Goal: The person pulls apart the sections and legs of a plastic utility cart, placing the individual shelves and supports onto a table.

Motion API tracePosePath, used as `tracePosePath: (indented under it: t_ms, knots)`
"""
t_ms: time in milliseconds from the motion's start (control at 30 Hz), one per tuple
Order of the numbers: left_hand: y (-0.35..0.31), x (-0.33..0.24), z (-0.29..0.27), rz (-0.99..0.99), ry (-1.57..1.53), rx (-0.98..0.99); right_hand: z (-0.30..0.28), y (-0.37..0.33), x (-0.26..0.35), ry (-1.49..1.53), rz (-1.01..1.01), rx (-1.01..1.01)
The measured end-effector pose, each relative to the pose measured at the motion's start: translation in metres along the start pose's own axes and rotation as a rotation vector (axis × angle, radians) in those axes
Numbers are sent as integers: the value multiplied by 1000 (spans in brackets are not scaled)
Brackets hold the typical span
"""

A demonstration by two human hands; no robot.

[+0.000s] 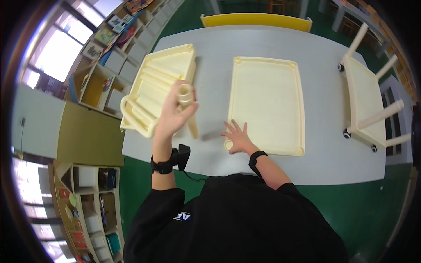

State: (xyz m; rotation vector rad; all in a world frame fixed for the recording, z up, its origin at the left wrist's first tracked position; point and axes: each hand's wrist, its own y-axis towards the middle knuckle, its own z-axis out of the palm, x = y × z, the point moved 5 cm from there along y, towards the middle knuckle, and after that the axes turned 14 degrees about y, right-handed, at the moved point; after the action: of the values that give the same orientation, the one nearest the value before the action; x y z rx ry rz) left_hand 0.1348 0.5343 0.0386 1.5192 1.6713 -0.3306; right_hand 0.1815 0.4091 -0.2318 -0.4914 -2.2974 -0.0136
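Note:
My left hand point(173, 111) is closed around a cream plastic tube point(193, 128), raised over the table with its round open end point(185, 91) facing up. My right hand point(240, 139) lies with fingers spread on the near left corner of a cream plastic tray point(268, 103), beside that corner's round socket. This tray has a raised rim and round corner sockets. Left of it sits a second cream tray point(175, 59) with more tubes point(162, 78) in it. A U-shaped cream handle point(139, 117) rests at that tray's near end, partly behind my left forearm.
The grey table point(212, 83) carries everything. On its right, a cream tray point(366, 94) has tube legs and black caster wheels point(347, 133) attached. Behind the far edge is a yellow bench-like panel point(256, 19). Shelves point(98, 83) and a cabinet point(90, 133) line the left side.

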Motion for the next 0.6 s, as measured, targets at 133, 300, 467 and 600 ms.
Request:
tracePosePath:
  t_ms: [133, 300, 467, 600]
  knots:
    - [-10, 2, -2, 61, 177, 236, 1, 2, 1, -19, 17, -8]
    - [-16, -10, -51, 129, 381, 222, 6, 6, -4, 24, -10, -30]
    - [-11, -3, -118, 123, 532, -136, 5, 6, -5, 27, -16, -29]
    - [-12, 40, -152, 153, 864, -175, 5, 6, -3, 22, -24, -37]
